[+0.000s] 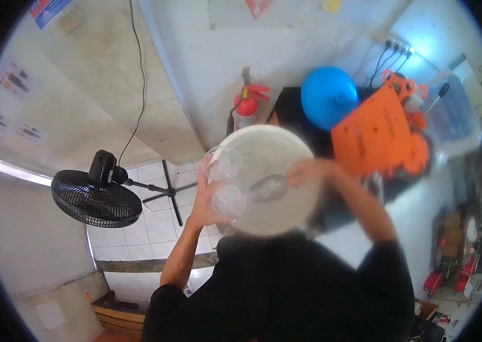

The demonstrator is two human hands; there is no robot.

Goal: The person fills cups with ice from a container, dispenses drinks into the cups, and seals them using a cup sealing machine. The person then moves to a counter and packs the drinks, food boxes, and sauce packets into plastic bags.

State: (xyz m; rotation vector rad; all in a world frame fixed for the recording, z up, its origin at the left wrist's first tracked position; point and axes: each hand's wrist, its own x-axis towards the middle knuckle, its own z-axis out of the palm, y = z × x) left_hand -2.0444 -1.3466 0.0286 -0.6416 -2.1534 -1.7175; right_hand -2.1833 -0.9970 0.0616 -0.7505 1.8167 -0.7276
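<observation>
A large round white tub [289,225] is in front of my body, with pale, blurry contents that look like ice. My left hand [202,202] is closed around two clear plastic cups at the tub's left side. The upper cup [225,161] looks see-through, while whitish stuff shows in the lower cup [229,200]. My right hand [307,171] grips the handle of a grey scoop [269,188] over the tub. The scoop's tip points left, close to the lower cup; whether they touch I cannot tell.
A black standing fan [97,196] is at left, its crossed base on the tiles. Beyond the tub, a fire extinguisher [246,108] hangs on the wall. To the right are a blue round lid [329,98], an orange machine [375,134] and a clear bin [454,117].
</observation>
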